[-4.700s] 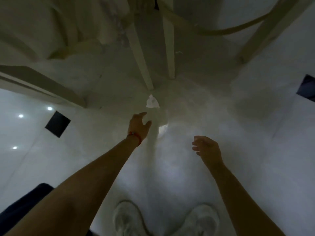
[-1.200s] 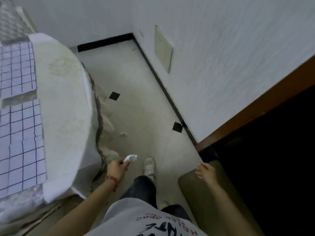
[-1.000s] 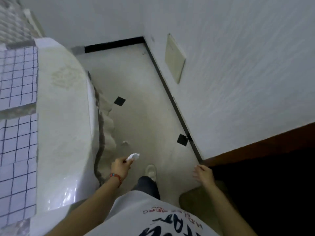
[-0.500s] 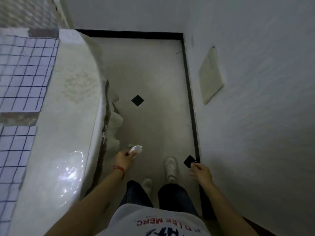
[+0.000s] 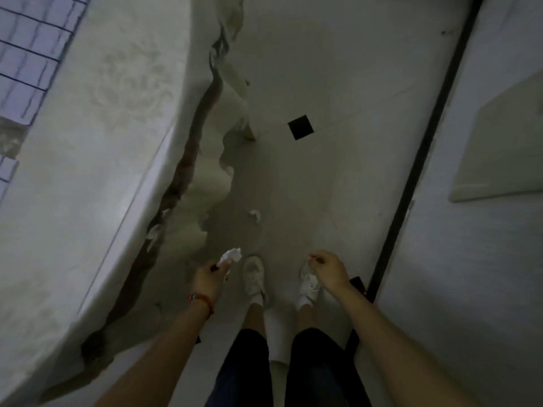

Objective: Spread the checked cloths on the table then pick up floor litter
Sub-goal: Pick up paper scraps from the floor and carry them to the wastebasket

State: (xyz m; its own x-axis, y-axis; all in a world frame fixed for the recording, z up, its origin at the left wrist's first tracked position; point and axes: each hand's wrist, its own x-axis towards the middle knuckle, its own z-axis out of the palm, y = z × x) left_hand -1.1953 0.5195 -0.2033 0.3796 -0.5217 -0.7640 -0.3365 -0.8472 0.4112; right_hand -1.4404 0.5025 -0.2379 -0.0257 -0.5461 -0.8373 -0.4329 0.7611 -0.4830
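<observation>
Head view, the only one: I stand beside the table (image 5: 88,177), its white cover hanging to the floor at its edge, checked cloths (image 5: 26,63) already spread on top at the far left. My left hand (image 5: 210,279) is pinched shut on a crumpled white paper wad (image 5: 232,255), which sticks out past my fingertips (image 5: 224,264). My right hand (image 5: 326,268) hangs loosely curled, nothing visibly in it; whether the fingers are fully closed I cannot tell. The next floor litter scrap (image 5: 255,215) lies on the floor just off the table's hanging cover, straight ahead of my left shoe (image 5: 255,276) and beyond both hands. It is small and roundish, with no clear long axis. Measured from the scrap, my left hand is nearer and nearly in line behind it; my right hand is farther out, toward the wall's black skirting (image 5: 411,177). My guess: since the left is occupied, the free right hand has to cross inward, or I bend and gather the scrap with the left.
</observation>
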